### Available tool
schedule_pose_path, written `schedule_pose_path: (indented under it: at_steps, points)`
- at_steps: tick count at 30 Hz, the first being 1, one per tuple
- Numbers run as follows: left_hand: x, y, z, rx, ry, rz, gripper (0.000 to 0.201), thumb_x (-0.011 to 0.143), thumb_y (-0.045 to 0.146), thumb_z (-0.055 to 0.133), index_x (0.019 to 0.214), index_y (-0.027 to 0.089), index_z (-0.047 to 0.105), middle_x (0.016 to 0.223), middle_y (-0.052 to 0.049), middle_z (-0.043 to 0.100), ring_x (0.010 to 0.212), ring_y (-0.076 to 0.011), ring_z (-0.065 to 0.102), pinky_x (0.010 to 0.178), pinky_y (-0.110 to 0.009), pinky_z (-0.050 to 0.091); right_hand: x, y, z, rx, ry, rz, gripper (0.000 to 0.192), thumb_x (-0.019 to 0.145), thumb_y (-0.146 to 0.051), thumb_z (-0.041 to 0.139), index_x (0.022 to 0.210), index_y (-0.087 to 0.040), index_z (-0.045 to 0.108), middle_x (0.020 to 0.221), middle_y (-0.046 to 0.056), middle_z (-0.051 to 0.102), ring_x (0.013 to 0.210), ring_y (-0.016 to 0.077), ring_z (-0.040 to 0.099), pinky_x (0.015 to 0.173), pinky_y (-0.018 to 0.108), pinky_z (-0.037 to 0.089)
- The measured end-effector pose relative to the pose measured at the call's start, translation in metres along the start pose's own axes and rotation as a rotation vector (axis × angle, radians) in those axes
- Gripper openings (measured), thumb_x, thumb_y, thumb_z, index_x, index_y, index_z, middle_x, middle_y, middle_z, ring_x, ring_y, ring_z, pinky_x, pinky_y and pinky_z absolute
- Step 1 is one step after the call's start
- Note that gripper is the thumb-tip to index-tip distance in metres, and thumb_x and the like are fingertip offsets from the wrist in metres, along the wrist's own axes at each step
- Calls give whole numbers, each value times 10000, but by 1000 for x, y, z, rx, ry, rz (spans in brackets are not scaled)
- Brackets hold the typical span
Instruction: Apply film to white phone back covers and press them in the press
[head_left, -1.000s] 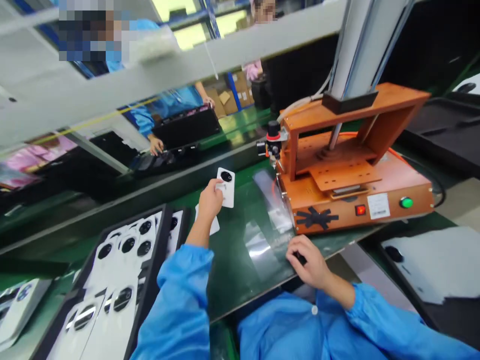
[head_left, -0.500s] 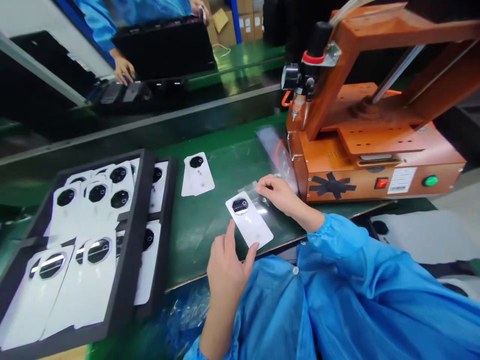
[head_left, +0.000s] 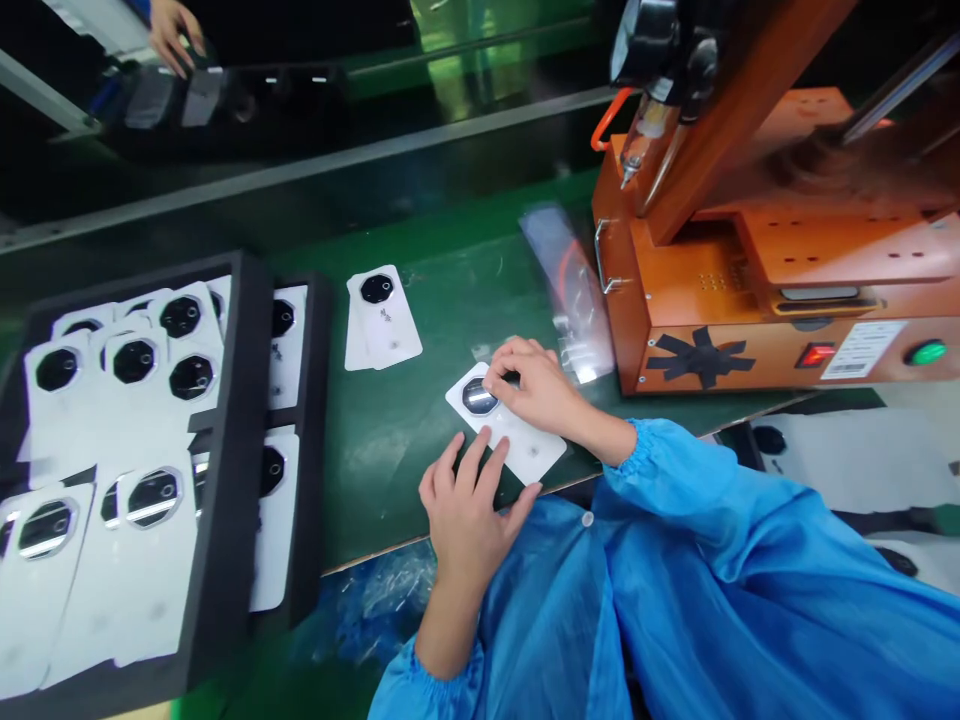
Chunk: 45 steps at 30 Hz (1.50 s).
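A white phone back cover (head_left: 534, 452) with a round black camera window lies tilted on the green bench in front of me. My left hand (head_left: 469, 505) rests at its near-left edge, fingers spread, the tips touching the cover. Over the camera window my right hand (head_left: 538, 390) is closed, thumb and fingertips drawn together; whatever they may pinch is hidden. Two more white covers (head_left: 390, 325) overlap on the bench, farther off to the left.
On the left, a black foam tray (head_left: 225, 470) holds several white covers, and another tray (head_left: 309, 450) sits partly beneath it. An orange press machine (head_left: 757, 345) stands at right, beside a clear plastic strip (head_left: 574, 300). Across the bench shows a co-worker's hand (head_left: 176, 35).
My right hand has moved left from beside the cover onto its camera window. My left fingers have come further onto the cover. The view has shifted, with the machine appearing closer.
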<state>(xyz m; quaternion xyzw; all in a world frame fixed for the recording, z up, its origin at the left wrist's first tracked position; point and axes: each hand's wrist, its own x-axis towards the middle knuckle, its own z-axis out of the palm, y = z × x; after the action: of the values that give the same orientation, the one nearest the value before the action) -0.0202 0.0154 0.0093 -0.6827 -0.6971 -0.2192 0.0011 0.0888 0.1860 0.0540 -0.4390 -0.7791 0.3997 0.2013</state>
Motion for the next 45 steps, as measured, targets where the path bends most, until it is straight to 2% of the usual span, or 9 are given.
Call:
schedule_pose_path:
  at_steps: [16,32,38,40,42,45]
  points:
    - [0,-2,0,-10,13,14,565,843,530,725,1337,271,628,1415,-77,638,1340,-370,515,1039,-503,364,8,4,5,-118,-7,-30,107,908,-208,644,815,-194,694,1067,34,645,1030,215,514,900,389,299]
    - [2,0,-2,11,18,31,550,838,520,730,1315,261,642,1389,-91,655,1323,-366,526,1026,-486,370,8,9,10,-156,54,-62,145,901,-246,652,771,-200,695,1022,39,653,968,210,510,870,383,318]
    - [1,-1,-2,9,-7,19,548,846,516,724,1329,274,634,1411,-93,639,1340,-372,514,1039,-501,361,6,14,12,-194,103,-116,158,914,-274,648,787,-199,704,999,44,628,970,210,504,842,377,356]
    - [1,-1,-1,6,-9,27,553,847,511,725,1335,267,630,1412,-100,636,1345,-374,511,1039,-498,363,2,14,11,-239,136,-152,153,929,-275,627,841,-190,719,1017,61,622,977,218,504,841,384,373]
    - [1,-1,-1,8,-2,31,558,846,505,728,1335,256,628,1407,-107,638,1346,-376,507,1040,-497,363,-8,12,5,-296,172,-195,167,945,-281,604,978,-176,729,1072,89,620,999,237,508,851,399,391]
    - [0,-2,0,11,-5,32,563,850,503,724,1344,255,617,1421,-104,626,1354,-373,497,1049,-499,358,-38,7,-11,-345,152,-314,290,975,-279,553,1208,-153,670,1175,121,625,1045,255,533,872,416,422]
